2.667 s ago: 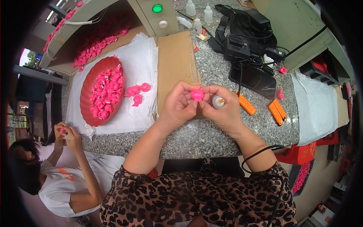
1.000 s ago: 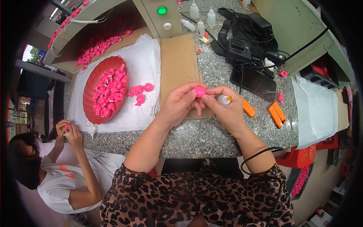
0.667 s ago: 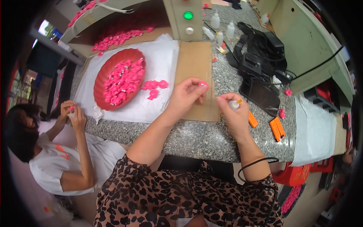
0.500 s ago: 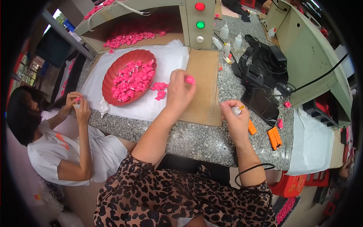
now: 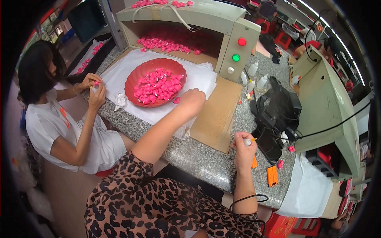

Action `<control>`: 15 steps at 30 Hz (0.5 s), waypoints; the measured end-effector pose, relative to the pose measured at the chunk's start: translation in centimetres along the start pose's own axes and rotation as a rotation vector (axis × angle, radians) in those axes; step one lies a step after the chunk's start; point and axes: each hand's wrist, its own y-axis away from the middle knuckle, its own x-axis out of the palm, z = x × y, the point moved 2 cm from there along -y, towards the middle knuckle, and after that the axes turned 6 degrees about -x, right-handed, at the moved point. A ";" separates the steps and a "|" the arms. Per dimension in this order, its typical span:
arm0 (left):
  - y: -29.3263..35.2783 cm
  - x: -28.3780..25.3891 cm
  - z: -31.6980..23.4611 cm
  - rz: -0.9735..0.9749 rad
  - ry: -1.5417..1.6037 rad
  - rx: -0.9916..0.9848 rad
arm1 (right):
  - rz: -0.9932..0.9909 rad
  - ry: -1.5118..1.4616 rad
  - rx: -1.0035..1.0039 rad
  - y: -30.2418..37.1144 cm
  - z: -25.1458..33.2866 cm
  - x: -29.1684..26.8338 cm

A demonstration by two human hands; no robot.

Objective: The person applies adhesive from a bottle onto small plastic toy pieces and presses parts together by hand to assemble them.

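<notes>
My left hand point(image 5: 192, 103) is curled above the border of the white paper point(image 5: 206, 76) and the brown cardboard point(image 5: 216, 105), just right of the red fluted bowl point(image 5: 133, 82). Its fingertips are turned away, so whatever they hold is hidden. Small glossy pink figures point(image 5: 158, 84) fill the bowl, and a loose pink piece point(image 5: 176, 100) lies beside it near my left wrist. Over the granite worktop point(image 5: 198, 158), my right hand point(image 5: 243, 152) grips a small whitish squeeze bottle point(image 5: 247, 142) with a yellow tip pointing right.
Behind the bowl stands a beige machine point(image 5: 178, 15) with pink pieces inside its opening. Several white bottles point(image 5: 253, 69), a black bag point(image 5: 279, 105) and an orange block point(image 5: 272, 176) occupy the right side. At left, a co-worker point(image 5: 75, 135) handles a pink piece. A cable point(image 5: 254, 196) loops round my right forearm.
The view has turned, so the scene sits tilted. My left hand has rolled over; the pink piece earlier visible at its fingertips is out of sight. My right hand keeps the bottle.
</notes>
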 end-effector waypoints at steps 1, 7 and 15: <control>-1.5 0.2 0.3 0.135 -0.010 0.060 | 0.000 -0.013 0.012 0.1 -0.1 0.0; -14.9 3.1 5.0 0.146 0.069 0.113 | 0.045 -0.014 0.079 0.4 -1.0 0.0; -29.8 5.7 10.9 -0.394 0.010 -0.220 | -0.053 -0.089 0.246 -0.5 -0.9 -0.8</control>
